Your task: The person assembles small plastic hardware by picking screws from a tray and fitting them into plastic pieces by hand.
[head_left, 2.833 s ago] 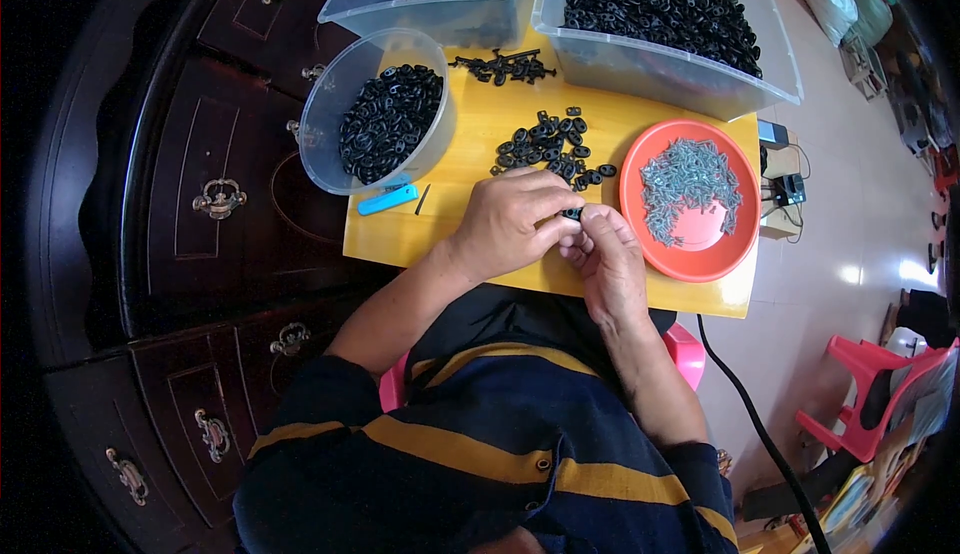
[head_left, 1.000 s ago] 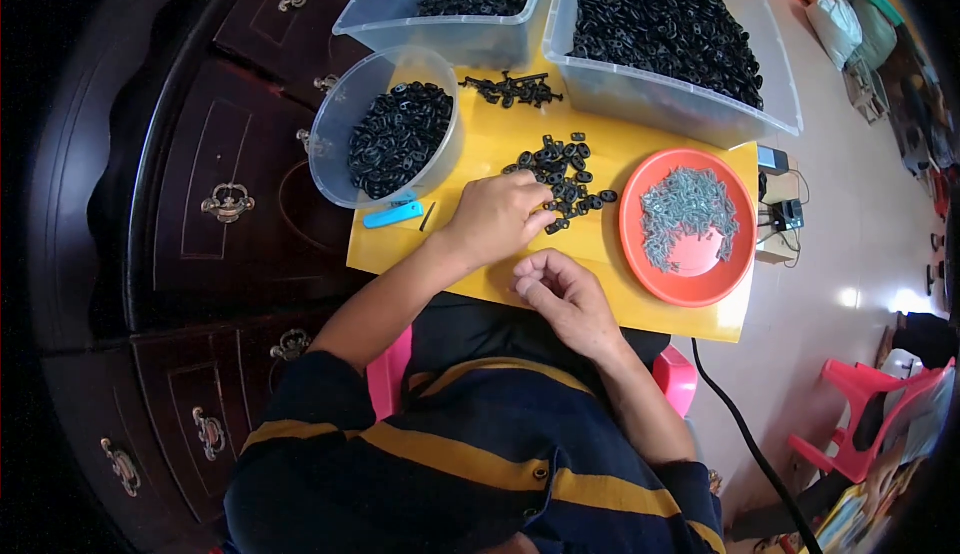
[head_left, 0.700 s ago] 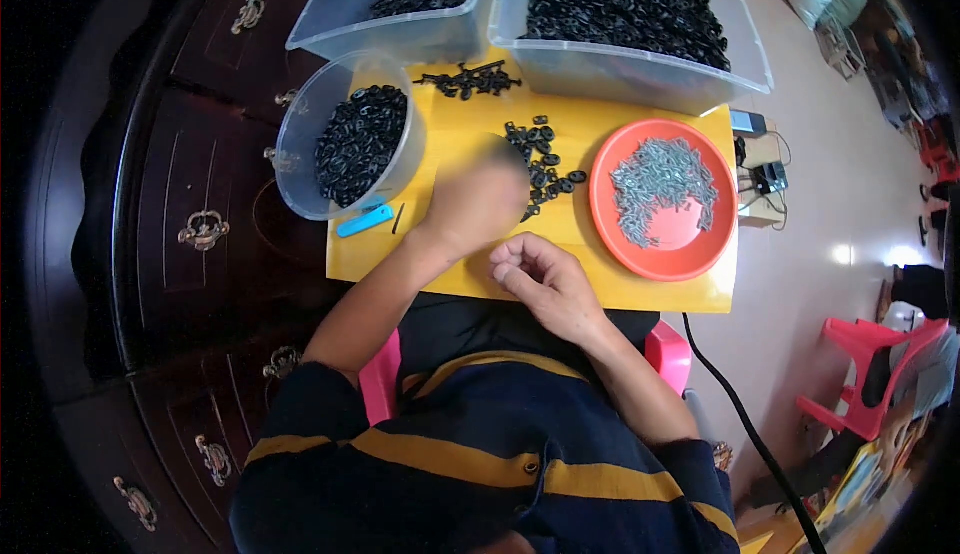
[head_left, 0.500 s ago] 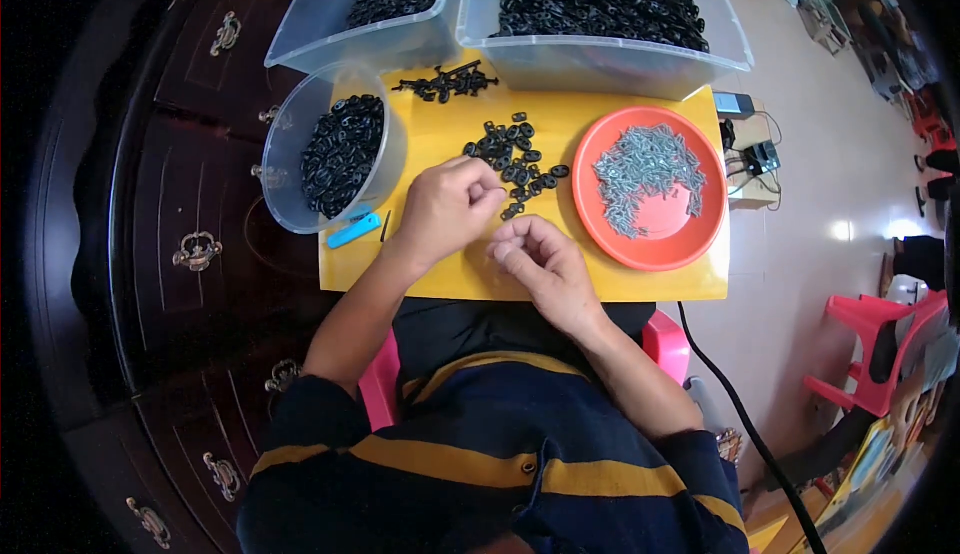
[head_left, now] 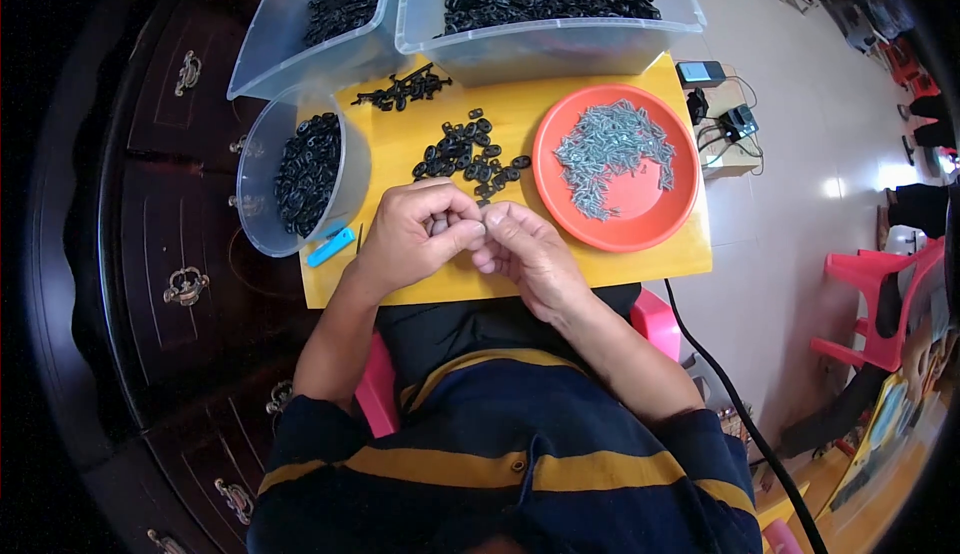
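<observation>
My left hand [head_left: 418,234] and my right hand [head_left: 532,259] meet over the near part of the yellow tabletop [head_left: 400,292]. Both are closed, with thumbs and fingertips pinched together. Whatever they hold is too small or too hidden to make out. Just beyond the fingers lies a loose pile of small black oval pieces with holes [head_left: 465,149]. To the right of my right hand, small silver metal pins [head_left: 612,149] are heaped in a round orange-red dish [head_left: 680,194]. A light blue cutter-like tool [head_left: 330,247] rests left of my left hand, beside a thin dark stick [head_left: 360,238].
A round clear tub [head_left: 352,179] of black pieces stands at the left. Two clear bins, one left [head_left: 300,76] and one right [head_left: 540,54], hold more along the far edge. Black branched plastic parts [head_left: 405,87] lie before them. Dark drawers [head_left: 150,224] flank the left side.
My hands have come together, fingertips now touching, where before there was a gap between them. The whole view has shifted, so the table and bins appear farther left.
</observation>
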Demonstrator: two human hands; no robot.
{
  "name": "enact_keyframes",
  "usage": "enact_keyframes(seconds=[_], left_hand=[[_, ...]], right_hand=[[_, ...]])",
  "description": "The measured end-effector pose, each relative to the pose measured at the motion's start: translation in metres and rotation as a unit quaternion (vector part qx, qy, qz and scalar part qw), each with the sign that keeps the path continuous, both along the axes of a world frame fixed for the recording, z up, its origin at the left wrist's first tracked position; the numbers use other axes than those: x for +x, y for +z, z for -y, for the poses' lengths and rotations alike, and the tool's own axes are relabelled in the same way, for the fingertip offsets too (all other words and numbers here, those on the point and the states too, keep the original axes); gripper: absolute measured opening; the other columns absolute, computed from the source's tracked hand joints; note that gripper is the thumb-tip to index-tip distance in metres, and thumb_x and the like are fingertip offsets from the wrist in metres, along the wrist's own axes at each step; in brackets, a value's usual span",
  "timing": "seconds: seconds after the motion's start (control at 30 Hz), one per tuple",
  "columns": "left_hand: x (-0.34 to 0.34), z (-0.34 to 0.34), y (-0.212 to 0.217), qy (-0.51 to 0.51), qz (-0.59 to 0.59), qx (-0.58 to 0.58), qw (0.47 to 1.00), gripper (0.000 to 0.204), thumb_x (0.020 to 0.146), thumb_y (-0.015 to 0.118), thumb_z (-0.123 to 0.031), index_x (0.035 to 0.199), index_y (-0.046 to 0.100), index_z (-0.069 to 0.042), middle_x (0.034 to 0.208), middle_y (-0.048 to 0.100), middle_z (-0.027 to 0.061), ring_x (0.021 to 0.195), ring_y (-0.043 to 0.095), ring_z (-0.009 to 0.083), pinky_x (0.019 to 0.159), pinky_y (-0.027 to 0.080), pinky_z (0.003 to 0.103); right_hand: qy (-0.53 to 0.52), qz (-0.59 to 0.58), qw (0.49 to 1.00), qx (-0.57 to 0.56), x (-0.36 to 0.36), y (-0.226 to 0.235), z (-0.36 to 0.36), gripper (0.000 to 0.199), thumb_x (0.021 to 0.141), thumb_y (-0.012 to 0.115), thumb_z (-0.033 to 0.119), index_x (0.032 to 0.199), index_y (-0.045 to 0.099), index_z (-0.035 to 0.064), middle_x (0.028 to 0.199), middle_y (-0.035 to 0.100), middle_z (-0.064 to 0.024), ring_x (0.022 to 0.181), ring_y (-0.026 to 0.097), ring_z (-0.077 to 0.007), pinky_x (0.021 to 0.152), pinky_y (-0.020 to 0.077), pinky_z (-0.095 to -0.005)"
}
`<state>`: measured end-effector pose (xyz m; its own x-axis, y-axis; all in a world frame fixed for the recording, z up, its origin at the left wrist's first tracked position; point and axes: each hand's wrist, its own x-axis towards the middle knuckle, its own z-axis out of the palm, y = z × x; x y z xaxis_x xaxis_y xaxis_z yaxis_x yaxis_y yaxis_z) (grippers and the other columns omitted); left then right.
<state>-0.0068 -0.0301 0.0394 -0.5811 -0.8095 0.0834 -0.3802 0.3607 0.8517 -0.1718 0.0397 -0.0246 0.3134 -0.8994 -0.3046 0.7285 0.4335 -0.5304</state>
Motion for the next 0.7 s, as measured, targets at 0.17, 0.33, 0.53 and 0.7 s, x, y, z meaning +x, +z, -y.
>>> enact_keyframes(seconds=[0.17, 0.33, 0.53, 0.7], left_hand=[[0.000, 0.006, 0.000, -0.019, 0.008, -0.006, 1.000, 0.009, 0.079, 0.074, -0.002, 0.088, 0.071, -0.002, 0.072, 0.060, 0.0010, 0.058, 0.050, 0.0054, 0.051, 0.039, 0.023], [-0.036, 0.026, 0.025, -0.060, 0.042, -0.097, 0.993, 0.015, 0.079, 0.073, -0.005, 0.093, 0.071, -0.003, 0.075, 0.062, 0.0053, 0.057, 0.055, 0.0130, 0.053, 0.043, 0.027], [-0.108, 0.032, 0.001, -0.173, 0.125, -0.243, 0.946, 0.015, 0.083, 0.069, -0.016, 0.095, 0.071, -0.007, 0.082, 0.064, 0.0089, 0.075, 0.066, 0.0267, 0.063, 0.052, 0.039], [-0.141, 0.041, -0.019, -0.193, 0.219, -0.243, 0.925, 0.014, 0.083, 0.067, -0.020, 0.089, 0.070, -0.008, 0.087, 0.067, 0.0089, 0.083, 0.067, 0.0314, 0.069, 0.054, 0.045]], right_hand=[[-0.033, -0.022, 0.999, -0.004, 0.002, 0.005, 0.000, 0.014, 0.099, 0.062, 0.020, 0.105, 0.060, 0.0070, 0.091, 0.064, 0.0003, 0.076, 0.058, -0.0068, 0.071, 0.0489, -0.0221], [-0.013, -0.120, 0.987, -0.104, 0.014, 0.000, -0.005, 0.010, 0.095, 0.063, 0.010, 0.102, 0.061, 0.0022, 0.086, 0.062, 0.0006, 0.075, 0.057, -0.0085, 0.070, 0.0489, -0.0257], [0.038, -0.291, 0.929, -0.224, 0.027, -0.011, -0.021, 0.011, 0.089, 0.065, 0.010, 0.095, 0.065, 0.0006, 0.081, 0.067, -0.0058, 0.072, 0.064, -0.0160, 0.068, 0.0518, -0.0318], [0.055, -0.384, 0.875, -0.290, 0.024, -0.001, -0.021, 0.012, 0.085, 0.064, 0.012, 0.094, 0.065, 0.0037, 0.081, 0.068, -0.0144, 0.077, 0.068, -0.0309, 0.071, 0.0534, -0.0400]])
